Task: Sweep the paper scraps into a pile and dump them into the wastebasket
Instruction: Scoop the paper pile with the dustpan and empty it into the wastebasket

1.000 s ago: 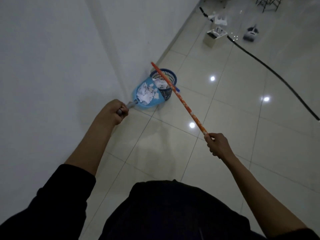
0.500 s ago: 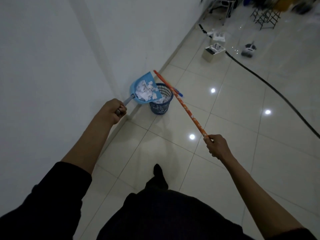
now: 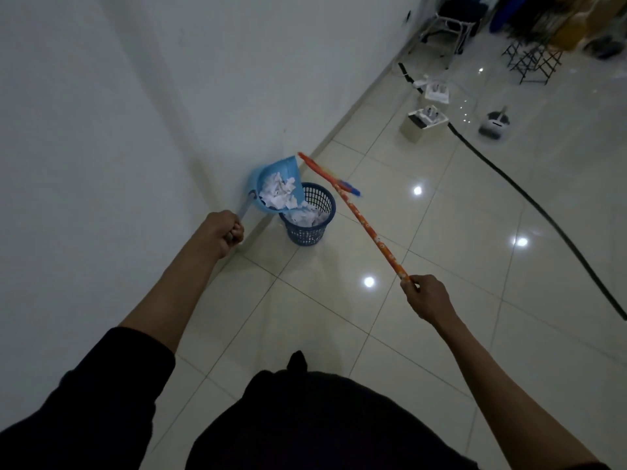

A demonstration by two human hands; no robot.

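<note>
Setting: tiled floor [image 3: 441, 266] meeting a white wall [image 3: 135, 96] on the left. Wastebasket [image 3: 310, 228], dark blue mesh, stands on the floor just beside the wall's base. A black hose [image 3: 529, 201] runs across the tiles well apart to the right; small boxes [image 3: 424, 122] sit far back along the wall.

Broom [image 3: 369, 232]: orange patterned stick, running from the right hand up and away to a head that sits beyond the basket's far rim. Whether the head touches the floor cannot be told. It is not in use at this step.

Dustpan [image 3: 271, 184]: light blue, lifted off the floor, tilted with its open lip down over the near-left rim of the basket.

Paper scraps [image 3: 278, 195]: white, most of them bunched in the dustpan near the lip; a further layer lies inside the basket. No loose scraps visible on the tiles, though the light is dim.

Hands: left hand [image 3: 224, 234] is a closed fist round the dustpan's handle. Right hand [image 3: 422, 295] is closed round the end of the broom stick.

Step, as judged: the dump. Sweeping looks done; emptying is part-way.

Next move calls for: steeper tilt of the pan, perhaps a shake, lip kept inside the rim. Risk: light scraps may slide past the rim toward the wall.
</note>
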